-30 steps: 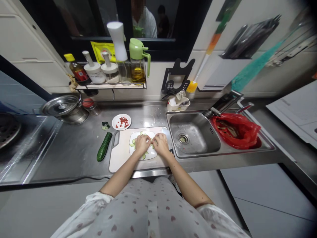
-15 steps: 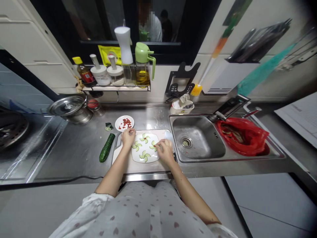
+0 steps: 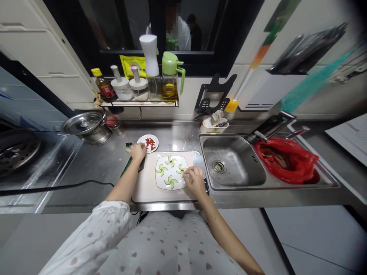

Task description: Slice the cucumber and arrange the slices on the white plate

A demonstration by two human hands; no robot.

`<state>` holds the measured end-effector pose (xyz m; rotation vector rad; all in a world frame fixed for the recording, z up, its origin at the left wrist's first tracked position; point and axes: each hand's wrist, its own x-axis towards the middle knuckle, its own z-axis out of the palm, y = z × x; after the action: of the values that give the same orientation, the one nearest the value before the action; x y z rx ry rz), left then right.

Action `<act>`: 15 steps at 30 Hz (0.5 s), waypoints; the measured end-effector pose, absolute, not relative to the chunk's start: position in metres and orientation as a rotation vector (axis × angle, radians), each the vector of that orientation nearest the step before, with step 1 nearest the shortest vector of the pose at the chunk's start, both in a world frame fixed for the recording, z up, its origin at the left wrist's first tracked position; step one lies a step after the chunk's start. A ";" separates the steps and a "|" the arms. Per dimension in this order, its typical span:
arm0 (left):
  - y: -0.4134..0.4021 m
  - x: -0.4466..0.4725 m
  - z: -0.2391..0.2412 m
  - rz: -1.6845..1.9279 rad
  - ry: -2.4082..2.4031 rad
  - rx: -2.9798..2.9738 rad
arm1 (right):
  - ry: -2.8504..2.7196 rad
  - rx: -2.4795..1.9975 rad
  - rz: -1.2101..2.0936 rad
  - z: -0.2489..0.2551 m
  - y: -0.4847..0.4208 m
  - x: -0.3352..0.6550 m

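Note:
A white square plate [image 3: 168,183] carries several pinwheels of pale green cucumber slices [image 3: 171,182]; the upper and right ones have red bits in the middle. It rests on a cutting board [image 3: 146,191]. My right hand [image 3: 195,181] is at the plate's right edge, fingertips pinched together beside the right pinwheel; whatever is between them is too small to make out. My left hand [image 3: 138,152] is at the left rim of a small white dish [image 3: 156,140] of chopped red pieces [image 3: 150,144], fingers drawn together, their contents hidden. A cucumber [image 3: 126,167] lies partly behind my left forearm.
A knife's black handle [image 3: 206,186] shows at the board's right side. Right of it is a steel sink [image 3: 233,160] with a red plastic bag [image 3: 286,160]. A lidded pot [image 3: 87,128] and a seasoning jar [image 3: 116,126] stand back left, below a shelf of bottles [image 3: 169,82].
My left hand has moved left, from the square plate's upper left corner to the small dish's left rim. My right hand stays by the right pinwheel, slightly back from it. The view shifted slightly.

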<state>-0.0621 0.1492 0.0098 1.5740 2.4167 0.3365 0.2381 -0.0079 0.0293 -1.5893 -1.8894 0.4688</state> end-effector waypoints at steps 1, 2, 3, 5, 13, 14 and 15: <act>0.152 -0.062 0.009 0.313 2.415 1.588 | -1.889 -1.595 0.468 0.030 -0.008 0.239; 0.155 -0.062 0.008 0.294 2.414 1.600 | -1.890 -1.602 0.467 0.030 -0.009 0.239; 0.158 -0.062 0.008 0.279 2.413 1.612 | -1.890 -1.610 0.464 0.030 -0.010 0.239; 0.163 -0.063 0.006 0.255 2.414 1.635 | -1.883 -1.624 0.451 0.031 -0.012 0.240; 0.180 -0.063 -0.003 0.151 2.427 1.735 | -1.880 -1.608 0.415 0.030 -0.016 0.244; 0.181 -0.063 -0.004 0.144 2.423 1.752 | -1.876 -1.613 0.410 0.031 -0.016 0.245; 0.182 -0.062 -0.005 0.140 2.418 1.770 | -1.873 -1.618 0.407 0.031 -0.016 0.245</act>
<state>-0.0618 0.1820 -0.0052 1.7704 2.4180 0.1405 0.2450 -0.0158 0.0310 -1.6181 -1.8732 0.4068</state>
